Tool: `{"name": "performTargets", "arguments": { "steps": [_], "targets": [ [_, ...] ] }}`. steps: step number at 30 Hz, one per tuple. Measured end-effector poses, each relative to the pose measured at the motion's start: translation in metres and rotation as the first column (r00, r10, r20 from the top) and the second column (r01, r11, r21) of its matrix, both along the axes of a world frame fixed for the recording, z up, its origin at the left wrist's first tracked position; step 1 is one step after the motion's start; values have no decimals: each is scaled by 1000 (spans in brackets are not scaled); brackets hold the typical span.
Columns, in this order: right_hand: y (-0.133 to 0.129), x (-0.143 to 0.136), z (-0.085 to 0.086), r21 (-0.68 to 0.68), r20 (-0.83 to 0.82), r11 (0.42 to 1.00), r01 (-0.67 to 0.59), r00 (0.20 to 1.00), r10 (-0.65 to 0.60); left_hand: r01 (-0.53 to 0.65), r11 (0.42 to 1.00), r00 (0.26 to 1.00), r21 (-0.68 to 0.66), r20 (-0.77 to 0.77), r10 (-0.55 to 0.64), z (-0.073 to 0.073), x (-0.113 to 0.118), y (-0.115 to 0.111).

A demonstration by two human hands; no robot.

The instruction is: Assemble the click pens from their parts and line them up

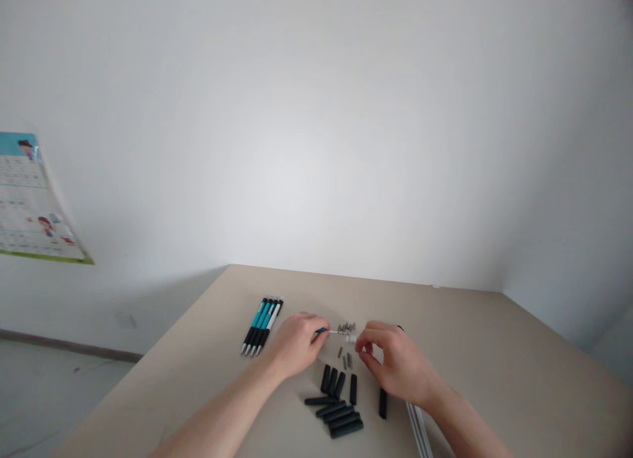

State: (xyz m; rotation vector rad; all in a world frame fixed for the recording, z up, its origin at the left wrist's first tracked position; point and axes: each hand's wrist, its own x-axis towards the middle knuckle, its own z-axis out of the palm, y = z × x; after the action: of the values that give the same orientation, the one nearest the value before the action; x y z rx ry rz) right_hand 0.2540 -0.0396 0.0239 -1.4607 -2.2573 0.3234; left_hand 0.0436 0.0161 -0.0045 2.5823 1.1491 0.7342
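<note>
Counts, table [425, 313]: four finished pens [262, 326] side by side left of centre in the lower half of the frame; ten black sleeves [346, 429] by my count, four standing roughly upright in the frame, five fanned more crosswise below them, one apart just below the right hand [395, 359]. Grey springs [349, 360] at lower centre: at least three, exact number unclear. Above them, a small cluster of metal tips [347, 326], too small to count surely; beside these, a few white pieces [351, 339]. White rods [419, 430], several, run off the bottom edge right of centre, partly covered by the right forearm. Surroundings: pale wall [316, 128] behind, illustrated poster [37, 201] at the left edge. The right hand and wrist hide part of the tabletop; a dark bit shows behind its knuckles. Held item: teal barrel [321, 330], lower centre, mostly hidden by the fingers, with a thin, pale rod-like part protruding right. Left hand [299, 343] closed, pinching the barrel. Right hand: thumb and fingers curled together near the white pieces; cannot tell if they grip anything. Finished pens: teal and white bodies, black grips, silvery points toward the lower left.
</note>
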Motion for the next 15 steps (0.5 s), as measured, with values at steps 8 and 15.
{"name": "performTargets", "arguments": {
  "steps": [8, 15],
  "targets": [
    [-32, -26, 10, -207, 42, 937, -283, 954, 298, 14, 1000, 1000, -11, 17, -14, -1, -2, 1],
    [-32, -30, 9, -223, 102, 937, -268, 950, 296, 18, 1000, 1000, -17, 16, -17, 0, -3, 1]
  ]
}}
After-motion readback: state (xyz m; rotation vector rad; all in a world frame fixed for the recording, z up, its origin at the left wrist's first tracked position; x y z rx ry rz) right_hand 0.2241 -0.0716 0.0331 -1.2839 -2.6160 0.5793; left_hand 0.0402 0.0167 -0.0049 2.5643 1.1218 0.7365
